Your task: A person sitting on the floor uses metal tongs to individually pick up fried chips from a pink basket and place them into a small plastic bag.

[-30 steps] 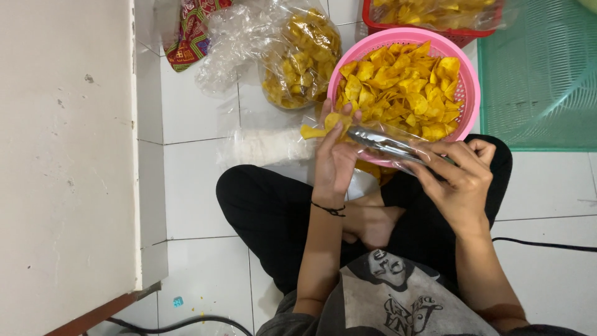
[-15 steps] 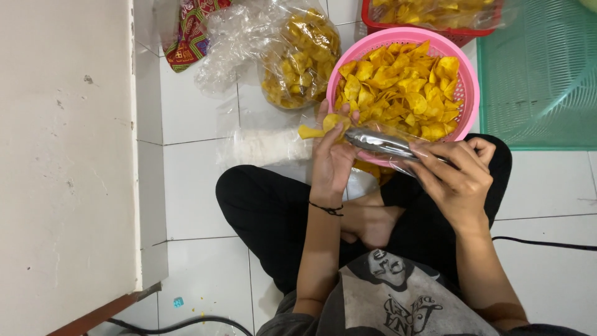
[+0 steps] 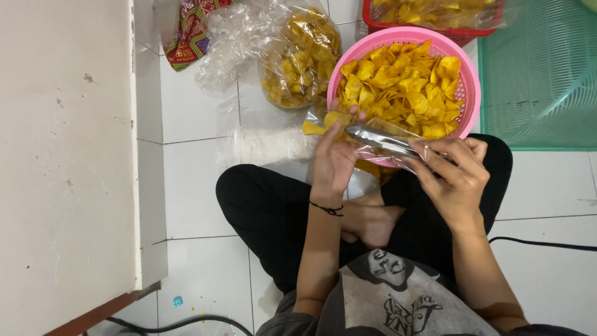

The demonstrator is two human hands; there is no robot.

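I sit cross-legged on a white tiled floor. A pink basket (image 3: 465,93) full of yellow chips stands just beyond my knees. My left hand (image 3: 333,155) holds a small clear plastic bag (image 3: 323,124) with a few chips in it, by its mouth. My right hand (image 3: 457,174) grips metal tongs (image 3: 380,138), whose tips point left toward the bag's mouth, at the basket's near rim.
A large clear bag of chips (image 3: 298,56) lies beyond my left hand. A red basket of chips (image 3: 435,15) and a green mesh tray (image 3: 541,74) are at the top right. A white wall (image 3: 62,155) runs along the left. A black cable (image 3: 547,244) crosses the floor on the right.
The tongs have shifted slightly left toward the small bag. Both hands stay close together at the basket's near rim.
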